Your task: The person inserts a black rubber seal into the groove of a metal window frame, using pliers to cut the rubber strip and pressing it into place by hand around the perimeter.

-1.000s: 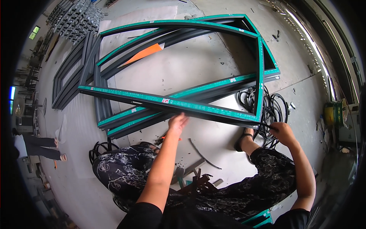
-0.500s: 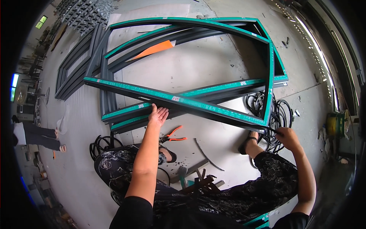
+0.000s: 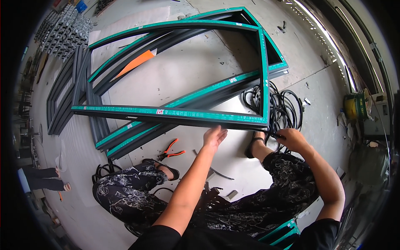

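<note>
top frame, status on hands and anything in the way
Left hand open by top frame, contact unclear. Right hand pinching black strip near right corner. Orange-handled pliers on floor, apart.

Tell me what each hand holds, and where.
The right hand grips a black strip just beyond the near right corner of the top frame; whether at its end is unclear. The open left hand holds nothing.

Heaped silver metal parts (image 3: 66, 32) at upper left, yellow-green drum (image 3: 355, 106) at right, another person's legs (image 3: 41, 183) at left
</note>
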{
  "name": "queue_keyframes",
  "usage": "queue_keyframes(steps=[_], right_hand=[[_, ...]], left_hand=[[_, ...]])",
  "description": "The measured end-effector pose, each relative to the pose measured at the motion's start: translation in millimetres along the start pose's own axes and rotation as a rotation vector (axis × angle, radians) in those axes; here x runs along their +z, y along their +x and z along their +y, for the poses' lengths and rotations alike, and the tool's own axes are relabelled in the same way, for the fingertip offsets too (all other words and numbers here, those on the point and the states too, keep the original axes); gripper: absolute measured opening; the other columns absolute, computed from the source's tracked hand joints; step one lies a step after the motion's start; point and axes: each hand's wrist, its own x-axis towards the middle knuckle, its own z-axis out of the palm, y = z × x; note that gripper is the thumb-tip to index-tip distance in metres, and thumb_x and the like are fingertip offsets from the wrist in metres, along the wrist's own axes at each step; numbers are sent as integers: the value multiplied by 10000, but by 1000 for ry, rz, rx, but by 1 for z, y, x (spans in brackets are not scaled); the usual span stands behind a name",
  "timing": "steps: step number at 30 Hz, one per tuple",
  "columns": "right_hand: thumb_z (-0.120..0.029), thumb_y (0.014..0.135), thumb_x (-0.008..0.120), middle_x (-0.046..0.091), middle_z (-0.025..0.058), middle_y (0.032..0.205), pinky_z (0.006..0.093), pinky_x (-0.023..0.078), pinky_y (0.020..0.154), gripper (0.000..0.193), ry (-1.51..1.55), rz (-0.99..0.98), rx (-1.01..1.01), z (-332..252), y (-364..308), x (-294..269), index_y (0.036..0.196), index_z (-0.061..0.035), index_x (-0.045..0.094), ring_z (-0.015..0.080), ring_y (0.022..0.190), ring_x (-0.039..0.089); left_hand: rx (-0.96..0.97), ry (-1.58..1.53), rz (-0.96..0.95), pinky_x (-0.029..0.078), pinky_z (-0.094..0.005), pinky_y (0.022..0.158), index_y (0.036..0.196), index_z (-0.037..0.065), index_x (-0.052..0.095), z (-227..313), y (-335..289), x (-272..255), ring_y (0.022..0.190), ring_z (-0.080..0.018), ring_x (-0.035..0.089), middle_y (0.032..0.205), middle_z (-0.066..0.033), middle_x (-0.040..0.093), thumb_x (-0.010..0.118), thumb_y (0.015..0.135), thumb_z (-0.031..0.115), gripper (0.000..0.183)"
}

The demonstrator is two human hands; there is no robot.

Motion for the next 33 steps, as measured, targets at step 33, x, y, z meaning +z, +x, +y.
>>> queue_keyframes(steps=[33], right_hand=[[-155,744,619,627,170,839,413,459,710,239,-4,-24,22,-13,10,-3,967,-70,629,347,808,588]], left_hand=[[59,-112,32,505,-402,842,949,25,522,2,9,-20,924,-270,608,963,-130,609,649,804,100,206]])
